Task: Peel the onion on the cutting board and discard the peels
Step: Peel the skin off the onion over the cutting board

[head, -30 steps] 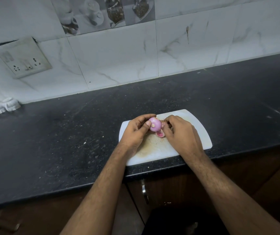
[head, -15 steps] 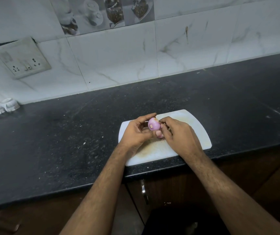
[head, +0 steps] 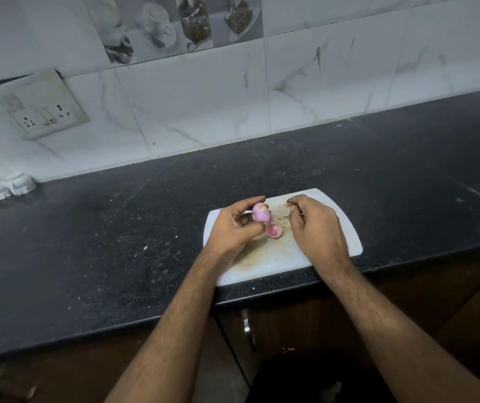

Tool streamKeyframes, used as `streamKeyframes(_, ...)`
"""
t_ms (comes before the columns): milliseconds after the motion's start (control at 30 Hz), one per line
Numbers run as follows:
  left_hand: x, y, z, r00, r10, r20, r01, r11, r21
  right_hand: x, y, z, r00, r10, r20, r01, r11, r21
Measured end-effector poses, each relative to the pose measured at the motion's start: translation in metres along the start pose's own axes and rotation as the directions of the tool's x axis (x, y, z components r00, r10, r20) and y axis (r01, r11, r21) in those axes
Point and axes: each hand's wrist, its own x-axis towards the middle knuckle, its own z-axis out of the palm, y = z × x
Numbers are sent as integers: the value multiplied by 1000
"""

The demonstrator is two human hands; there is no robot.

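A small pink onion [head: 260, 212] is held over the white cutting board [head: 337, 222] by my left hand [head: 234, 228], pinched between thumb and fingers. Loose peels [head: 275, 230] lie on the board just below and right of the onion, one curved and pink. My right hand [head: 315, 228] hovers over the board to the right of the onion, apart from it, with its fingers curled. Whether a scrap of peel sits between those fingertips is too small to tell.
The board lies at the front edge of a black speckled counter [head: 116, 242]. A marble-tiled wall with a socket plate [head: 41, 104] rises behind. A white moulded object [head: 3, 187] sits at far left. Brown cabinets with a metal handle [head: 247, 330] are below.
My right hand has pulled away to the right, off the onion. My left hand has kept the onion and turned it slightly. More peel lies on the board.
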Motion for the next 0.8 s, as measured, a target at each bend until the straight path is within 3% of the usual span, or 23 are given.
streamKeyframes(167,1,-1,0,1000,23,-7,-23,1000,-22,0,-4,1,981,-108,162,126,986,-108)
streamKeyframes(333,2,-2,-1,999,46,-4,-46,999,11,-3,-4,0,978,-164,126,169,985,-30)
streamKeyframes(800,1,-2,-3,996,88,25,-90,991,97,-5,-5,-1,968,-180,173,197,977,-86)
